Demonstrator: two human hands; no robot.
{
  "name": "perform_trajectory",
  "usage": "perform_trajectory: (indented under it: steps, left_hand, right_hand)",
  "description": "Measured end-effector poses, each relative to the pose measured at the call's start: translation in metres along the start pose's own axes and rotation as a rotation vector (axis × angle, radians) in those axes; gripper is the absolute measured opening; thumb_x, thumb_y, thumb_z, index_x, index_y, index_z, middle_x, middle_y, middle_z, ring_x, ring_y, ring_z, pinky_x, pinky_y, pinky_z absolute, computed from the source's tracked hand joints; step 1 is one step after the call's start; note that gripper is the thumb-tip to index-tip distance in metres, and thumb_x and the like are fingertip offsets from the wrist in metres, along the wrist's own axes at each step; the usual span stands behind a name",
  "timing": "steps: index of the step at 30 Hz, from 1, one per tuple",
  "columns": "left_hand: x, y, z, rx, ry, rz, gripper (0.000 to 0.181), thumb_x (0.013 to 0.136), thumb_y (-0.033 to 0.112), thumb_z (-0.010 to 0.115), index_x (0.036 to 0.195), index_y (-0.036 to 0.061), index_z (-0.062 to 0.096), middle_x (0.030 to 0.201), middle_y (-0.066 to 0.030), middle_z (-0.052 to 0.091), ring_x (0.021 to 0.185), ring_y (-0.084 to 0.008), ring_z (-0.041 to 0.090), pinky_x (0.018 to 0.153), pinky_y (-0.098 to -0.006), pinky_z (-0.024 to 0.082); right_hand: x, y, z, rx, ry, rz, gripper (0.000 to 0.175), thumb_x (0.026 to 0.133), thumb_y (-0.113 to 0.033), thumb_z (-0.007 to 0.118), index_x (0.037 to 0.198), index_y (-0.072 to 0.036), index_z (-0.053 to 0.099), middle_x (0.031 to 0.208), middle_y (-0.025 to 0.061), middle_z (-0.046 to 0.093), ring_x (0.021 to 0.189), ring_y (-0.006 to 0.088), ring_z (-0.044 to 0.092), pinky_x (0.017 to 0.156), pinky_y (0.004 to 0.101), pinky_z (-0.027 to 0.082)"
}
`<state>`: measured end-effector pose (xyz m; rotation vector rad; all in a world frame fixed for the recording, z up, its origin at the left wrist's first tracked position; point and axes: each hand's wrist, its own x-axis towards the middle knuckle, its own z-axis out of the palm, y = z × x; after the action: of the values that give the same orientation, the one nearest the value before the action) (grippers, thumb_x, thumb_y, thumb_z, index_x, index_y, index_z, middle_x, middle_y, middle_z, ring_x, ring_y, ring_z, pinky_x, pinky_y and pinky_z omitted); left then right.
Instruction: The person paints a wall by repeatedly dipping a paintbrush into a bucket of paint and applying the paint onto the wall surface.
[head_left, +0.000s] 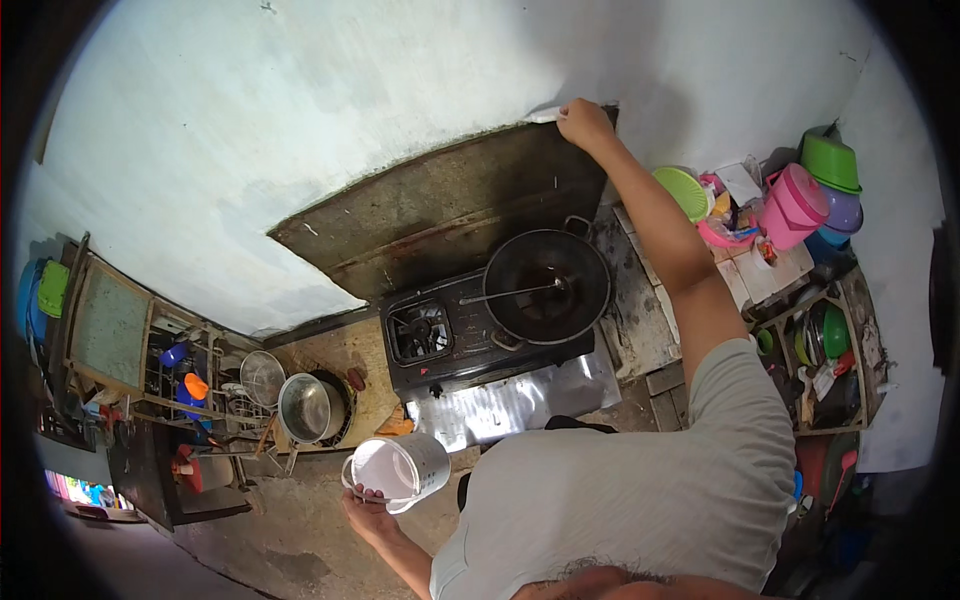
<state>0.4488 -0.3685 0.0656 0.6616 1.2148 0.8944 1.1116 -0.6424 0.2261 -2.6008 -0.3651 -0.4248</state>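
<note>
My left hand (370, 511) grips the rim of a white plastic pail (431, 465), tilted so that its pale inside shows; nothing can be made out in it. With my arm stretched far forward, my right hand (587, 126) pinches a thin white piece (546, 115), perhaps cloth or plastic, at the top edge of a dark, stained splash board (465, 202) against the wall. Below that board stands a black two-burner gas stove (469, 322). On its right burner rests a large black wok (517, 255) with dark liquid in the bottom, and a metal ladle (517, 292) lies across it.
Left of the stove are an aluminium pot (306, 409), a wire strainer (262, 379) and a wooden dish cabinet (112, 322). A metal sheet (517, 401) fronts the stove. At right, a tiled counter (750, 279) bears a pink lidded bucket (795, 206) and a green basket (681, 193).
</note>
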Motion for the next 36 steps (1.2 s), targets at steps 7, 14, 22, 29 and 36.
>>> perform_trajectory:
  steps: [7, 14, 22, 29, 36]
  left_hand:
    - [-0.014, -0.002, 0.016, 0.005, 0.017, 0.003, 0.026, 0.092, 0.031, 0.048, 0.091, 0.0052, 0.049, 0.082, -0.0023, 0.048, 0.068, -0.0134, 0.045, 0.060, -0.0289, 0.041]
    - [0.008, -0.013, 0.010, 0.028, -0.036, 0.003, 0.028, 0.092, 0.031, 0.050, 0.103, 0.0051, 0.049, 0.091, -0.0027, 0.052, 0.072, -0.0154, 0.048, 0.064, -0.0314, 0.042]
    - [0.001, -0.007, 0.026, 0.019, -0.067, -0.010, 0.024, 0.090, 0.028, 0.053, 0.100, 0.0059, 0.053, 0.087, -0.0037, 0.052, 0.068, -0.0135, 0.048, 0.061, -0.0290, 0.043]
    - [-0.009, -0.003, 0.055, 0.070, -0.218, 0.051, 0.032, 0.094, 0.028, 0.050, 0.115, 0.0039, 0.055, 0.095, -0.0038, 0.057, 0.083, -0.0129, 0.054, 0.066, -0.0272, 0.046]
    - [-0.020, 0.037, 0.112, 0.239, -0.408, 0.072, 0.052, 0.098, 0.042, 0.040, 0.114, -0.0059, 0.056, 0.077, -0.0036, 0.055, 0.057, -0.0101, 0.047, 0.054, -0.0235, 0.039]
  right_hand:
    - [0.011, -0.005, -0.014, 0.087, 0.090, -0.047, 0.027, 0.078, -0.020, 0.059, 0.098, -0.003, 0.068, 0.099, 0.0208, 0.065, 0.095, 0.0358, 0.062, 0.084, 0.0432, 0.049]
    - [0.001, 0.016, 0.008, 0.010, 0.062, -0.074, 0.029, 0.080, -0.022, 0.057, 0.099, -0.004, 0.069, 0.094, 0.0191, 0.067, 0.091, 0.0352, 0.063, 0.083, 0.0407, 0.050]
    - [-0.022, -0.003, -0.012, 0.164, 0.253, -0.151, 0.028, 0.080, -0.023, 0.061, 0.099, -0.005, 0.069, 0.092, 0.0205, 0.066, 0.088, 0.0366, 0.063, 0.080, 0.0431, 0.050]
    - [-0.136, -0.082, -0.056, 0.415, -0.051, -0.465, 0.029, 0.084, -0.022, 0.065, 0.109, -0.007, 0.066, 0.089, 0.0136, 0.063, 0.079, 0.0238, 0.062, 0.070, 0.0320, 0.049]
    - [-0.254, -0.162, -0.048, 0.567, -0.673, -0.816, 0.026, 0.079, -0.010, 0.069, 0.106, -0.010, 0.068, 0.076, 0.0060, 0.054, 0.065, 0.0156, 0.053, 0.058, 0.0275, 0.044]
